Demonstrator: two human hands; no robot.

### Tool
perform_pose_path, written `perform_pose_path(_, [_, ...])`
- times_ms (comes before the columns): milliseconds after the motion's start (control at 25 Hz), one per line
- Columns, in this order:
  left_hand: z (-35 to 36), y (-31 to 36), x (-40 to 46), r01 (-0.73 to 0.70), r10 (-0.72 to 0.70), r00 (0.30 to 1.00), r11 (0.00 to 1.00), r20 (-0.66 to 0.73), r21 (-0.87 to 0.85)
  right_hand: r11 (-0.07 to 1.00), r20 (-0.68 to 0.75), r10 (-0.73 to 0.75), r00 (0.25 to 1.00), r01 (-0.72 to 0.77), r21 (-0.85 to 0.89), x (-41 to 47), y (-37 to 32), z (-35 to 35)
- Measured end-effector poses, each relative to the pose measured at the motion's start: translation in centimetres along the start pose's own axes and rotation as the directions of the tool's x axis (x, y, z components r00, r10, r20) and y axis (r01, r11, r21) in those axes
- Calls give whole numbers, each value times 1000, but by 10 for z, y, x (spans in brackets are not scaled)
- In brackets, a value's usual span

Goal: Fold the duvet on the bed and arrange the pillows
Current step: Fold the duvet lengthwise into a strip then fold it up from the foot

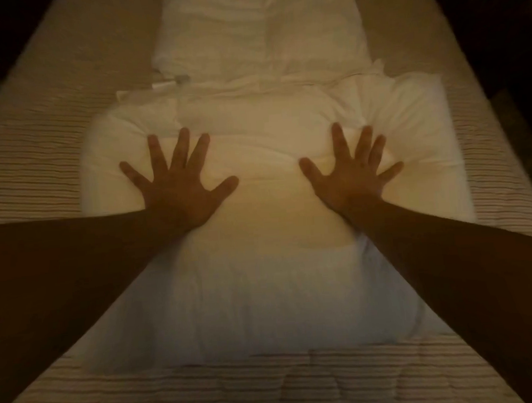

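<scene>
1. The left hand (176,188) lies palm down with all five fingers straight and fanned wide, pressing flat on the upper pillow (268,157); it grips nothing.
2. The right hand (351,172) mirrors it, palm down, fingers splayed and straight, pressing on the same pillow a little apart from the left hand.
3. Between the two hands the pillow's white cover bulges up slightly, and soft creases run outward from the fingertips.
4. Both bare forearms reach in from the lower corners of the view and converge toward the pillow's middle.
5. The upper pillow lies crosswise on the bed, directly under both palms, extending past each hand to left and right.
6. A second white pillow (258,307) lies nearer the person, below the wrists, partly overlapped by the pressed pillow's near edge; the forearms pass over its two ends.
7. Beyond the fingertips, a pale folded duvet (261,36) lies as a long bundle running away down the middle of the bed, its near end touching the far edge of the upper pillow.
8. Everything rests on a striped, ribbed bed cover (28,159), which shows on both sides and along the near edge.
9. The room beyond the bed's sides is dark, and the view is slightly blurred.
</scene>
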State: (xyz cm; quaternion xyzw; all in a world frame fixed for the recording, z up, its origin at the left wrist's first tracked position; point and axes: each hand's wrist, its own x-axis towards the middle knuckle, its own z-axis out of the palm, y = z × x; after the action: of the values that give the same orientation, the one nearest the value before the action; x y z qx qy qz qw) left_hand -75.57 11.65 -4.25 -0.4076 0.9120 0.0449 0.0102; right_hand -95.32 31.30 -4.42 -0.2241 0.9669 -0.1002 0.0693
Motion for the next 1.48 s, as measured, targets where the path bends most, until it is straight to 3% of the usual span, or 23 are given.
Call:
perform_pose_path(80, [45, -4, 13, 14, -14, 1000, 1000, -27, 23, 998, 52, -25, 998, 29, -63, 12, 0, 43])
perform_pose_path(280, [140, -6, 52, 15, -9, 988, 999, -153, 36, 987, -124, -98, 987, 81, -140, 48, -11, 148])
perform_pose_path(520, [192, 2, 69, 31, -24, 997, 994, -74, 102, 975, -156, -112, 981, 79, -206, 70, 0, 213])
perform_pose_path(600, [175, 10, 67, 74, -74, 997, 997, -22, -4, 990, -232, -66, 970, 34, -139, 61, -9, 196])
perform_pose_path(680, [150, 26, 48, 107, -110, 994, 978, -4, -176, 994, -60, -20, 998, 26, 102, 39, -23, 165])
perform_pose_path(760, [143, 36, 8, 8, -17, 998, 987, -53, -158, 979, 1, -40, 999, 39, 198, -3, -30, 144])
perform_pose_path(840, [150, 34, -25, -101, 100, 994, 995, -44, -23, 995, -26, -83, 996, 84, 49, -46, -33, 147])
perform_pose_path(960, [166, 23, -27, -146, 146, 989, 988, 13, 41, 984, 41, -78, 996, 83, -157, -70, -27, 182])
perform_pose_path(1160, [156, 14, -40, -179, 166, 968, 982, 187, 58, 993, 245, -35, 969, 62, -102, -66, -23, 178])
perform_pose_path(1280, [109, -14, -59, -182, 193, 941, 981, 278, -65, 998, 331, -38, 943, 50, -27, -92, -25, 129])
perform_pose_path(1360, [66, -41, -66, -106, 160, 937, 977, 310, -184, 998, 379, -37, 925, 55, -38, -112, -31, 88])
perform_pose_path(1480, [-21, -86, -79, 14, 109, 938, 937, 329, -350, 996, 328, -72, 942, 85, -23, -136, -57, 5])
